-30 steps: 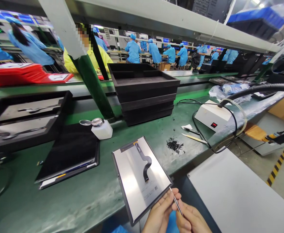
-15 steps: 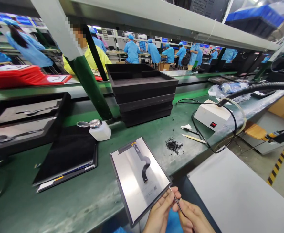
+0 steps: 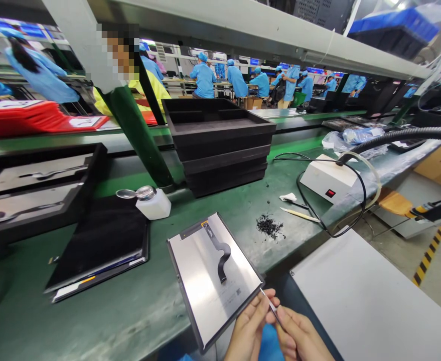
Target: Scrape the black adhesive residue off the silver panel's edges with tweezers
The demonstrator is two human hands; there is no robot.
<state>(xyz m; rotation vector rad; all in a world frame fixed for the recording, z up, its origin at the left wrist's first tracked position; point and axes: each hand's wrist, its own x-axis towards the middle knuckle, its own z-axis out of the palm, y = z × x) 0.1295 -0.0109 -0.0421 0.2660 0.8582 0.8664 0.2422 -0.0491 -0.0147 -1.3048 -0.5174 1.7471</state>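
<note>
A display panel (image 3: pixel 216 296), silvery back up with a curved black ribbon cable (image 3: pixel 224 258) on it, rests partly on the green bench and juts over its front edge. My left hand (image 3: pixel 249 321) grips its near right edge close to the corner, thumb on top. In my right hand (image 3: pixel 299 333) is a slim pair of metal tweezers (image 3: pixel 272 307), held in a pinch. Their tip is at the panel's right corner, close to my left fingertips; whether it touches is too small to tell.
Black scraps (image 3: pixel 269 226) and a yellowish knife-like tool (image 3: pixel 299 215) lie beyond the panel. Left are stacked dark panels (image 3: pixel 103 240), a white pump bottle (image 3: pixel 154 204) and a tray of panels (image 3: pixel 102 165). Black trays (image 3: pixel 224 145) stand behind; a white box (image 3: pixel 327 178) with cables is right.
The whole view has drifted slightly, so bench things sit a little further left. My hands keep their holds at the panel's corner, and the tweezers have tilted slightly. Background people have moved.
</note>
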